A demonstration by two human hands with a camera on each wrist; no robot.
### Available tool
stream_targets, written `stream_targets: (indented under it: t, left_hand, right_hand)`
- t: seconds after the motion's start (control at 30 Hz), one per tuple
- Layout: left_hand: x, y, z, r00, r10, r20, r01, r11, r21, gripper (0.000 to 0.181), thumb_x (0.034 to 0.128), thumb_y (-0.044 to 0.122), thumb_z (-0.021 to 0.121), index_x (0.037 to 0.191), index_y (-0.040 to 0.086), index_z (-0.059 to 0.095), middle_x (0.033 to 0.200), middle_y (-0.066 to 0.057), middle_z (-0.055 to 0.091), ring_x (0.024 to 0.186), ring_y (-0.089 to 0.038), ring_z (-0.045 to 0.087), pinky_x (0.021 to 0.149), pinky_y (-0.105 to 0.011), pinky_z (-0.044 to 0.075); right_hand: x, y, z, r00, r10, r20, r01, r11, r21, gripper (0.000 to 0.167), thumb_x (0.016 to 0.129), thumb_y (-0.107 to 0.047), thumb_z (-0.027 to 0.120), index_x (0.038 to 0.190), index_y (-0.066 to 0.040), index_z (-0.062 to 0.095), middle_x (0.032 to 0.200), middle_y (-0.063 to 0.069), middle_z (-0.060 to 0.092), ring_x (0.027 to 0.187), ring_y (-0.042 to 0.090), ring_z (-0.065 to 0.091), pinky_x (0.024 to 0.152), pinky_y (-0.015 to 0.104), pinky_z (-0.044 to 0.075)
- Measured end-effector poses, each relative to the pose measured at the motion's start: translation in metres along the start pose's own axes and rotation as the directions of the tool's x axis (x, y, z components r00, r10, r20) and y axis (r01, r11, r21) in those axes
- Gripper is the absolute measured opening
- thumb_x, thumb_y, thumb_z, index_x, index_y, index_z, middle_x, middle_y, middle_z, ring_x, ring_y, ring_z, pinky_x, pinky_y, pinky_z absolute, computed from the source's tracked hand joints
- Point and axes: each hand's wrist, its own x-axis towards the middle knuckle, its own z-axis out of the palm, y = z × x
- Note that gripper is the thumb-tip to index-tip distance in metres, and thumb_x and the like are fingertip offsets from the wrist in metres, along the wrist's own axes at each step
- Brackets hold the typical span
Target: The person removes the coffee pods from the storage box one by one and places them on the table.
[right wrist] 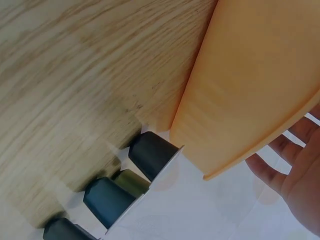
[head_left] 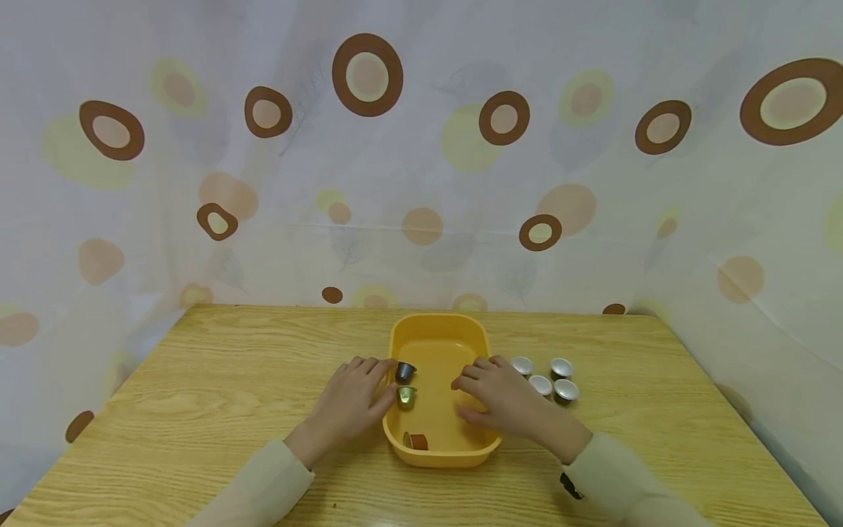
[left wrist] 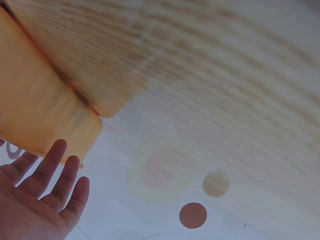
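Pods [head_left: 406, 397] lie inside the yellow tub [head_left: 441, 460]; silver-lidded ones [head_left: 566, 391] stand just outside. Left hand [head_left: 352, 399] and right hand [head_left: 507, 399] reach over its rims, fingers loosely spread, gripping nothing visible. Reaching seems in hand; lifting a pod would need a pinch.

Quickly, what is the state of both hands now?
Left hand: open, at the left side of the yellow rectangular plastic tray.
Right hand: open, at the tray's right side.

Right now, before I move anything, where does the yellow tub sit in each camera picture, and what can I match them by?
Head: the yellow tub is in the lower middle.
Left wrist: yellow tub along the left edge, cut off there.
Right wrist: yellow tub at upper right.
Shared landmark: the wood-grained table under it.
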Motion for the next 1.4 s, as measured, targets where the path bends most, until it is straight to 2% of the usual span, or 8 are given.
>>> stream_targets:
  t: [0.3, 0.53, 0.63, 0.83, 1.13, 1.4]
  left_hand:
    - [0.000, 0.000, -0.001, 1.000, -0.003, 0.010, 0.003, 1.000, 0.006, 0.038, 0.0916, 0.034, 0.048, 0.122, 0.013, 0.056, 0.109, -0.001, 0.063, 0.099, -0.020, 0.057, 0.084, -0.038, 0.047]
    - [0.000, 0.000, -0.002, 1.000, -0.005, 0.014, 0.005, 1.000, 0.008, 0.038, 0.0920, 0.035, 0.047, 0.122, 0.014, 0.055, 0.109, -0.001, 0.063, 0.100, -0.020, 0.057, 0.084, -0.037, 0.046]
    - [0.000, 0.000, -0.002, 1.000, -0.008, 0.014, 0.008, 1.000, 0.010, 0.038, 0.0918, 0.035, 0.048, 0.122, 0.014, 0.055, 0.110, -0.001, 0.063, 0.100, -0.020, 0.057, 0.084, -0.037, 0.046]
    - [0.000, 0.000, -0.002, 1.000, -0.010, 0.017, 0.010, 1.000, 0.009, 0.037, 0.0915, 0.034, 0.049, 0.122, 0.015, 0.055, 0.110, 0.000, 0.063, 0.100, -0.020, 0.056, 0.084, -0.037, 0.046]
    - [0.000, 0.001, -0.001, 1.000, -0.012, 0.009, 0.011, 1.000, 0.012, 0.037, 0.0913, 0.034, 0.050, 0.122, 0.015, 0.055, 0.109, 0.000, 0.063, 0.100, -0.020, 0.056, 0.084, -0.037, 0.046]
    - [0.000, 0.001, -0.002, 1.000, -0.014, 0.016, 0.014, 1.000, 0.004, 0.037, 0.0922, 0.035, 0.048, 0.122, 0.014, 0.055, 0.110, -0.001, 0.063, 0.100, -0.020, 0.056, 0.085, -0.038, 0.046]
  right_hand:
    - [0.007, -0.008, 0.000, 0.998, -0.046, 0.038, 0.046, 0.999, -0.005, 0.030, 0.083, -0.042, 0.061, 0.104, -0.020, 0.064, 0.097, -0.006, 0.063, 0.092, 0.013, 0.056, 0.082, 0.035, 0.045]
    - [0.015, -0.016, 0.002, 0.995, -0.096, 0.028, 0.096, 0.995, -0.001, 0.031, 0.081, -0.044, 0.063, 0.103, -0.022, 0.064, 0.097, -0.008, 0.063, 0.091, 0.012, 0.056, 0.082, 0.034, 0.045]
    - [0.018, -0.019, 0.003, 0.992, -0.112, 0.056, 0.112, 0.994, 0.009, 0.031, 0.082, -0.045, 0.062, 0.104, -0.022, 0.063, 0.098, -0.008, 0.062, 0.091, 0.012, 0.055, 0.081, 0.033, 0.044]
    - [0.023, -0.025, 0.004, 0.984, -0.139, 0.110, 0.132, 0.989, 0.065, 0.033, 0.083, -0.045, 0.061, 0.106, -0.021, 0.063, 0.101, -0.008, 0.063, 0.092, 0.011, 0.055, 0.085, 0.033, 0.043]
    - [0.030, -0.033, 0.006, 0.966, -0.169, 0.194, 0.152, 0.983, 0.098, 0.039, 0.084, -0.050, 0.057, 0.111, -0.023, 0.061, 0.108, -0.010, 0.062, 0.099, 0.009, 0.054, 0.091, 0.033, 0.043]
    - [0.035, -0.037, 0.010, 0.955, -0.221, 0.197, 0.197, 0.971, 0.132, 0.039, 0.084, -0.049, 0.057, 0.113, -0.023, 0.061, 0.110, -0.014, 0.062, 0.100, 0.007, 0.054, 0.090, 0.033, 0.044]
